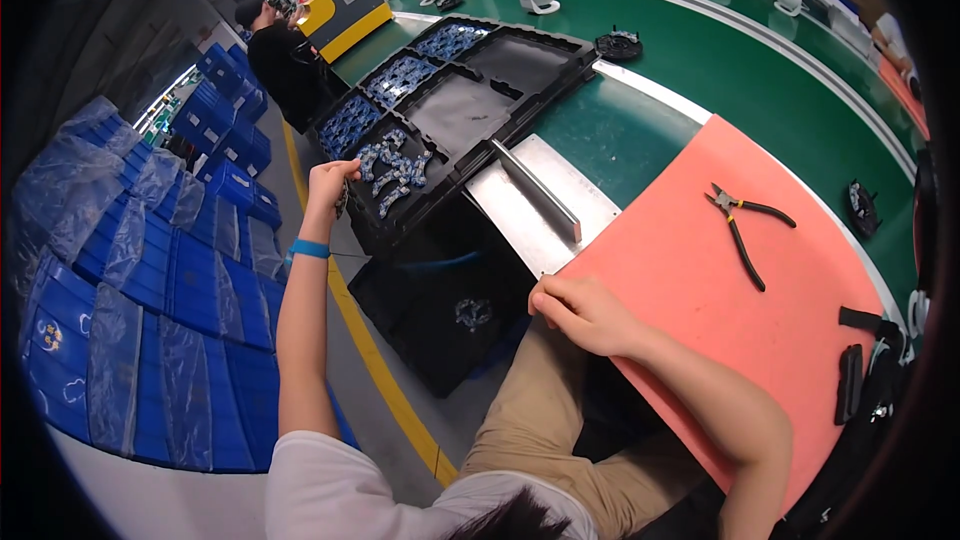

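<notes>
Blue boards (402, 78) are held in the eleven-o'clock tray (455, 112), a part (342, 203) pinched by the left hand (328, 186), the right hand (588, 316) curled, contents unclear.

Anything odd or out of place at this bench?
Mainly the curved blue circuit boards in the black tray's near-left compartment: loose, at mixed angles, while other filled compartments look densely packed. Minor: diagonal cutters lie with handles spread on the pink mat. Too small to judge board damage.
</notes>
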`<action>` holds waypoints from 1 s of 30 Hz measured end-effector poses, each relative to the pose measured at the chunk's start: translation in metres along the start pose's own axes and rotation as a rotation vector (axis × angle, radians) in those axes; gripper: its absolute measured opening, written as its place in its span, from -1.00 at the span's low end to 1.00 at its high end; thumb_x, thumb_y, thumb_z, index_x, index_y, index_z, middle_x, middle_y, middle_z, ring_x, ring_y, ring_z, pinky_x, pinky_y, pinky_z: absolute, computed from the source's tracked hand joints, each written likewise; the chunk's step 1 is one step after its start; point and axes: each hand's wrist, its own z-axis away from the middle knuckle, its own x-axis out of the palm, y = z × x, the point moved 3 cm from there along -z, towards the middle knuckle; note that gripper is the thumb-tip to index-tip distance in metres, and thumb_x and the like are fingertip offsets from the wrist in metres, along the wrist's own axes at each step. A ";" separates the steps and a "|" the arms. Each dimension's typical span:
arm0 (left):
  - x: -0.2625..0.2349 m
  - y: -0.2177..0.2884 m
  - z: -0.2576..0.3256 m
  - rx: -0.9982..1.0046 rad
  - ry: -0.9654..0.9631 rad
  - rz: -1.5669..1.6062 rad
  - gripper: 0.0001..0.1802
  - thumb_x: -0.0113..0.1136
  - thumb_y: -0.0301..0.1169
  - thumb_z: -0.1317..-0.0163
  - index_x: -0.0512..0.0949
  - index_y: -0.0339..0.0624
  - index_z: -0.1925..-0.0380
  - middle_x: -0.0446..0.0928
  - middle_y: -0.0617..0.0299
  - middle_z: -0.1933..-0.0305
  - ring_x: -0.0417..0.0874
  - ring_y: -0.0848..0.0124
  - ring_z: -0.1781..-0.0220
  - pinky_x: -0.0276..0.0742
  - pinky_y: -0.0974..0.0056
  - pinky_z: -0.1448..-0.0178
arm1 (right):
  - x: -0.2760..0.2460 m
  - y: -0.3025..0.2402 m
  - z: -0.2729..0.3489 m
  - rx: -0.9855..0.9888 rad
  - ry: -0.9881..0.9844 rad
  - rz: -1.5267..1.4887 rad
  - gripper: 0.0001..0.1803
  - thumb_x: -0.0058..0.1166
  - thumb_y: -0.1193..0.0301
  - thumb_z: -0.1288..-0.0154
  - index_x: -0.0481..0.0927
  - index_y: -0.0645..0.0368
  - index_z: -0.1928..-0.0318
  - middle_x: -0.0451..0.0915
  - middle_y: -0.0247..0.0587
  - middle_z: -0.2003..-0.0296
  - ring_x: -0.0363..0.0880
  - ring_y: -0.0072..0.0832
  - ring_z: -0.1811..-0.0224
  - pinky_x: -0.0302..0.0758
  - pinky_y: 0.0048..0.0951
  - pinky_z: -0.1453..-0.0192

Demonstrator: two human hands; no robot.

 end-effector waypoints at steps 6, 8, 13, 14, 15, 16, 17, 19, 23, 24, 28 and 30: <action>0.013 -0.028 -0.035 -0.091 -0.026 -0.168 -0.84 0.27 -0.46 -0.08 0.67 -0.38 0.48 0.62 0.18 0.52 0.55 0.49 0.47 0.39 0.43 0.28 | 0.001 0.003 0.000 0.005 -0.032 0.054 -0.74 -0.16 0.36 -0.40 0.49 0.26 0.37 0.50 -0.07 0.52 0.51 -0.22 0.45 0.43 -0.34 0.31; 0.021 -0.023 -0.037 -0.089 -0.035 -0.159 -0.84 0.28 -0.45 -0.08 0.67 -0.39 0.48 0.62 0.18 0.52 0.55 0.48 0.47 0.39 0.42 0.28 | 0.001 0.002 0.001 0.000 -0.026 0.058 -0.73 -0.16 0.36 -0.40 0.49 0.26 0.38 0.50 -0.06 0.52 0.51 -0.21 0.45 0.42 -0.34 0.31; 0.025 -0.003 -0.036 -0.050 -0.043 -0.096 -0.83 0.28 -0.41 -0.07 0.68 -0.34 0.45 0.62 0.20 0.52 0.46 0.54 0.55 0.31 0.43 0.39 | 0.002 0.002 0.000 -0.007 -0.038 0.046 -0.73 -0.16 0.36 -0.41 0.49 0.27 0.38 0.51 -0.05 0.51 0.52 -0.19 0.43 0.44 -0.32 0.28; 0.027 0.002 -0.034 -0.050 -0.044 -0.094 -0.83 0.28 -0.41 -0.07 0.68 -0.34 0.45 0.62 0.20 0.52 0.46 0.54 0.55 0.31 0.43 0.39 | 0.001 0.002 0.000 -0.005 -0.038 0.048 -0.73 -0.16 0.36 -0.41 0.49 0.27 0.38 0.51 -0.05 0.51 0.52 -0.19 0.43 0.44 -0.32 0.28; 0.030 0.005 -0.033 -0.084 -0.057 -0.112 -0.82 0.28 -0.39 -0.08 0.69 -0.32 0.44 0.62 0.21 0.52 0.40 0.57 0.60 0.25 0.43 0.46 | 0.001 0.003 0.000 -0.002 -0.040 0.047 -0.72 -0.16 0.36 -0.41 0.49 0.27 0.38 0.51 -0.05 0.50 0.53 -0.18 0.42 0.44 -0.32 0.28; 0.032 0.008 -0.030 -0.118 -0.067 -0.130 -0.81 0.27 -0.38 -0.09 0.69 -0.31 0.43 0.62 0.22 0.52 0.34 0.60 0.65 0.19 0.44 0.52 | 0.001 0.003 0.000 0.000 -0.044 0.045 -0.72 -0.16 0.36 -0.41 0.49 0.27 0.38 0.51 -0.05 0.50 0.53 -0.18 0.42 0.44 -0.31 0.27; 0.036 0.010 -0.029 -0.118 -0.066 -0.128 -0.81 0.27 -0.38 -0.09 0.69 -0.31 0.43 0.62 0.22 0.52 0.34 0.60 0.65 0.19 0.44 0.52 | 0.001 0.003 0.000 0.000 -0.046 0.046 -0.72 -0.16 0.36 -0.41 0.49 0.27 0.38 0.51 -0.05 0.50 0.53 -0.18 0.42 0.44 -0.31 0.27; 0.045 0.012 -0.027 -0.095 -0.075 -0.142 -0.79 0.26 -0.39 -0.06 0.69 -0.35 0.43 0.63 0.21 0.55 0.23 0.63 0.75 0.08 0.42 0.63 | 0.001 0.004 0.000 -0.002 -0.047 0.060 -0.72 -0.17 0.36 -0.41 0.49 0.27 0.39 0.52 -0.05 0.50 0.53 -0.17 0.41 0.44 -0.31 0.27; 0.057 0.006 -0.035 -0.118 -0.112 -0.062 -0.78 0.25 -0.37 -0.09 0.68 -0.35 0.41 0.65 0.18 0.52 0.22 0.63 0.74 0.06 0.42 0.63 | 0.001 0.001 0.000 0.003 -0.053 0.068 -0.72 -0.17 0.35 -0.41 0.48 0.27 0.39 0.52 -0.05 0.50 0.53 -0.17 0.41 0.45 -0.30 0.27; 0.056 0.006 -0.038 -0.115 -0.138 -0.089 -0.77 0.24 -0.36 -0.11 0.68 -0.36 0.40 0.65 0.16 0.49 0.27 0.61 0.69 0.12 0.42 0.58 | 0.001 0.001 0.000 0.002 -0.054 0.070 -0.72 -0.17 0.35 -0.41 0.48 0.27 0.39 0.52 -0.05 0.50 0.53 -0.16 0.41 0.45 -0.30 0.27; 0.051 -0.006 -0.051 -0.091 -0.128 -0.038 -0.76 0.24 -0.36 -0.13 0.67 -0.37 0.39 0.66 0.15 0.47 0.32 0.59 0.63 0.18 0.41 0.50 | 0.002 0.003 0.000 -0.006 -0.062 0.074 -0.71 -0.17 0.35 -0.41 0.48 0.27 0.39 0.52 -0.05 0.50 0.53 -0.16 0.41 0.45 -0.30 0.27; 0.050 -0.008 -0.053 -0.042 -0.126 -0.020 -0.75 0.23 -0.36 -0.14 0.67 -0.39 0.38 0.66 0.13 0.46 0.39 0.57 0.56 0.26 0.40 0.39 | 0.001 0.003 0.000 -0.007 -0.058 0.076 -0.71 -0.17 0.35 -0.41 0.48 0.27 0.39 0.52 -0.05 0.50 0.53 -0.17 0.42 0.45 -0.30 0.27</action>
